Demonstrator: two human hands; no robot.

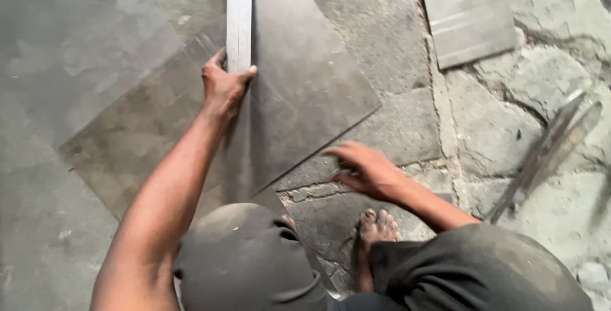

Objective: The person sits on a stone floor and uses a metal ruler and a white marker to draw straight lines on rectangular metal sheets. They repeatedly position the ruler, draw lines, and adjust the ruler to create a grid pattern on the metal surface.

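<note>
The left arm reaches straight forward, its hand [224,85] pressed palm-down with fingers [215,62] curled and thumb spread to the right. The right arm bends across the knee, its hand [364,170] blurred, fingers pointing left, apparently loosely closed.

The left hand [224,84] grips a long metal bar [239,12], pressed flat on a grey sheet [305,88] — the right hand [364,170] hovers blurred beside it, above stone floor [496,133], near a bare foot [375,228].
</note>
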